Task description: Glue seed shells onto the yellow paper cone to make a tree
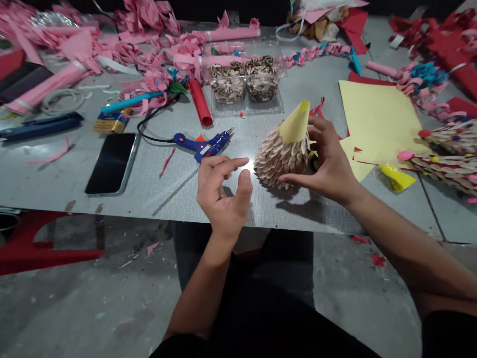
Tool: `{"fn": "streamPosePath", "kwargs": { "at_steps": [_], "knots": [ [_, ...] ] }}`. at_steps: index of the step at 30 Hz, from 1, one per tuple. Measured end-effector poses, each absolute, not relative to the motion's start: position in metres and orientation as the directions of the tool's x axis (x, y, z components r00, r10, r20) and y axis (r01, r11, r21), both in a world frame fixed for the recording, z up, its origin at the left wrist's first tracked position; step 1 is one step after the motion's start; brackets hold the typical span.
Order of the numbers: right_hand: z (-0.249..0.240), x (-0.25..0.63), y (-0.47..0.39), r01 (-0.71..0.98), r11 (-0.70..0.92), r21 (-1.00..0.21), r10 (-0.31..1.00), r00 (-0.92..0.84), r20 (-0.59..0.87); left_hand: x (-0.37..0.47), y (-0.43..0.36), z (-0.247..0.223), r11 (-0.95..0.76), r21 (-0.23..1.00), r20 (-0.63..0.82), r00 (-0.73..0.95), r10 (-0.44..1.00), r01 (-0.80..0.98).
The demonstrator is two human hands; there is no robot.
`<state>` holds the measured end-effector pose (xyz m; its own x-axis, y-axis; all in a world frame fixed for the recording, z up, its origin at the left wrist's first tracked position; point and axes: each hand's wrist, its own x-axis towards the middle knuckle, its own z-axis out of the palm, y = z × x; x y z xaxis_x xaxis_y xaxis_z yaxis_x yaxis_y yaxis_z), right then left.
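Observation:
A yellow paper cone (294, 125) stands tilted on the table, its lower part covered in overlapping rows of pale seed shells and its tip bare. My right hand (325, 166) grips the cone from the right, thumb across the near side and fingers behind. Left of it, my left hand (225, 191) is raised with thumb and index finger apart, holding nothing that I can see. Just beyond that hand lies a blue hot glue gun (204, 146), its nozzle pointing right. Shells fill two compartments of a clear plastic box (281, 82) behind the cone.
A phone (112, 164), a blue stapler (40, 127) and a yellow box (108, 123) lie left. Yellow paper sheets (380, 114) and shell-covered cones (443, 166) are on the right. Pink crepe paper (149, 22) crowds the back. The table's front edge is close to my hands.

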<state>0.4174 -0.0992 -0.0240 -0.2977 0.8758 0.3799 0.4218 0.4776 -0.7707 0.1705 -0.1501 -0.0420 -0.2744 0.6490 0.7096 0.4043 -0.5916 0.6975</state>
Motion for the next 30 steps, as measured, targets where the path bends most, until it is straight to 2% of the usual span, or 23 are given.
{"fn": "streamPosePath", "kwargs": {
  "at_steps": [5, 14, 18, 25, 28, 30],
  "knots": [
    [-0.017, 0.420, -0.100, 0.406, 0.521, -0.751, 0.835, -0.426, 0.350, 0.170, -0.149, -0.040, -0.572, 0.683, 0.723, -0.305, 0.620, 0.455],
    [-0.023, 0.416, -0.100, 0.518, 0.519, -0.680, 0.855, -0.311, 0.415, 0.165, -0.172, -0.042, -0.586, 0.606, 0.786, -0.293, 0.544, 0.538],
    [-0.021, 0.416, -0.102, 0.489, 0.544, -0.681, 0.838, -0.362, 0.410, 0.149, -0.191, -0.044, -0.612, 0.552, 0.827, -0.281, 0.486, 0.567],
    [-0.018, 0.417, -0.103, 0.394, 0.545, -0.740, 0.800, -0.507, 0.320, 0.097, -0.201, -0.052, -0.553, 0.368, 0.908, -0.160, 0.387, 0.747],
    [-0.023, 0.414, -0.103, 0.445, 0.551, -0.706, 0.814, -0.471, 0.339, 0.072, -0.210, -0.053, -0.486, 0.351, 0.910, -0.169, 0.380, 0.800],
    [-0.027, 0.412, -0.103, 0.478, 0.567, -0.671, 0.815, -0.444, 0.373, 0.050, -0.214, -0.050, -0.434, 0.363, 0.886, -0.161, 0.435, 0.825]
  ]
}}
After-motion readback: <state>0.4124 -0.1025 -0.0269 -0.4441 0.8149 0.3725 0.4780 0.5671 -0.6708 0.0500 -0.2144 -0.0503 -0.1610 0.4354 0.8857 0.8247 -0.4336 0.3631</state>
